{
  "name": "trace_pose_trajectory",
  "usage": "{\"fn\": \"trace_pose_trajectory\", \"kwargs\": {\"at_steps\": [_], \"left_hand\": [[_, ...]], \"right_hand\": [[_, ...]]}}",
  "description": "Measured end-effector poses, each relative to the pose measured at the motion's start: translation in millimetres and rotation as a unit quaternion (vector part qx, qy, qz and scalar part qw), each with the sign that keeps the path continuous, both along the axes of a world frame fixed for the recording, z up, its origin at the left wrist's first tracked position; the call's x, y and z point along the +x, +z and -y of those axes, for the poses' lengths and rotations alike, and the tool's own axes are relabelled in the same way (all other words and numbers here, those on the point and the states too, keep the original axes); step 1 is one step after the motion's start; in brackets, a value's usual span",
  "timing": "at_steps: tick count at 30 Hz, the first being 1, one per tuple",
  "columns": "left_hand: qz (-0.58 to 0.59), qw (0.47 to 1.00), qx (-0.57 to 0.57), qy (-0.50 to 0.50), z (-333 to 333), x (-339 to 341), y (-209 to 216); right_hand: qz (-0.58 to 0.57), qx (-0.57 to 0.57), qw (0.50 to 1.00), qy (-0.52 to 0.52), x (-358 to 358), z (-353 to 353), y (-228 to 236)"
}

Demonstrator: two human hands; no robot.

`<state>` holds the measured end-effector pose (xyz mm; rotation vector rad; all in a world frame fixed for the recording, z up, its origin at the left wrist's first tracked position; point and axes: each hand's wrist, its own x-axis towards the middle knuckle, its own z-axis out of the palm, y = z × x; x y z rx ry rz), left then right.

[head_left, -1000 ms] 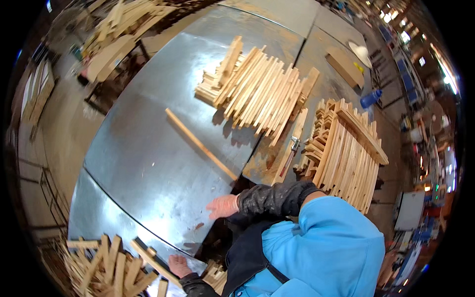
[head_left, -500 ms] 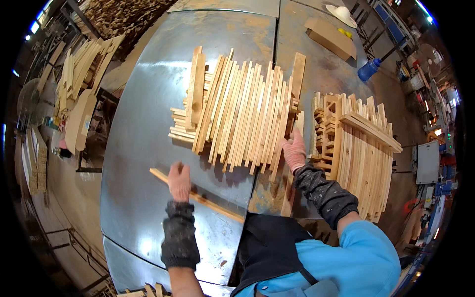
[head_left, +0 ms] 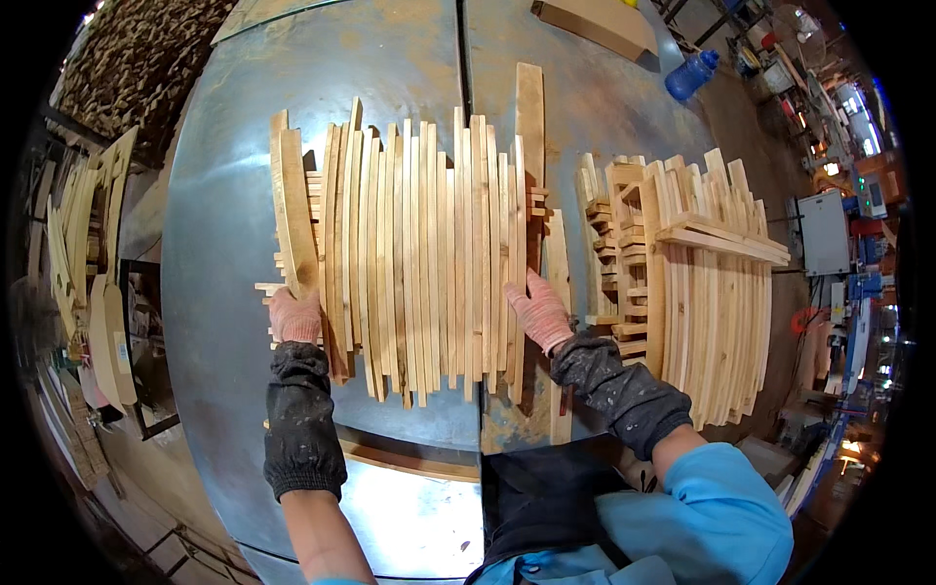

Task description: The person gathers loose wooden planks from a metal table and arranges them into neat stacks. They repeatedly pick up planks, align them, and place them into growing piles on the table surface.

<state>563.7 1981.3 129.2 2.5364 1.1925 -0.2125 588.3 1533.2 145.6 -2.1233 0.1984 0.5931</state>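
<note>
Head view shows a row of long, pale wooden strips (head_left: 424,263) stacked on the grey metal worktop (head_left: 222,263) between the pink-gloved left hand (head_left: 294,318), fingers bent at the row's left side, grip hard to tell, and the pink-gloved right hand (head_left: 542,310), fingers parted, ungripping, by its right edge.

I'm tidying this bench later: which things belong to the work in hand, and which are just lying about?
Likely the work:
- row of wooden strips, left hand and right hand at its sides
- similar stack to its right

Apparently just lying about:
- blue bottle
- brown box
</note>
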Motion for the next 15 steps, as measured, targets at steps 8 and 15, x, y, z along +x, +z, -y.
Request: {"fn": "trace_pose_trajectory", "kwargs": {"at_steps": [8, 15], "left_hand": [[0.166, 0.962, -0.190, -0.103, -14, -30, 23], [0.124, 0.935, -0.291, -0.163, -33, -52, 30]], "right_hand": [[-0.020, -0.033, 0.999, -0.008, 4, 1, -2], [-0.058, -0.068, 0.996, -0.007, 6, -6, -1]]}}
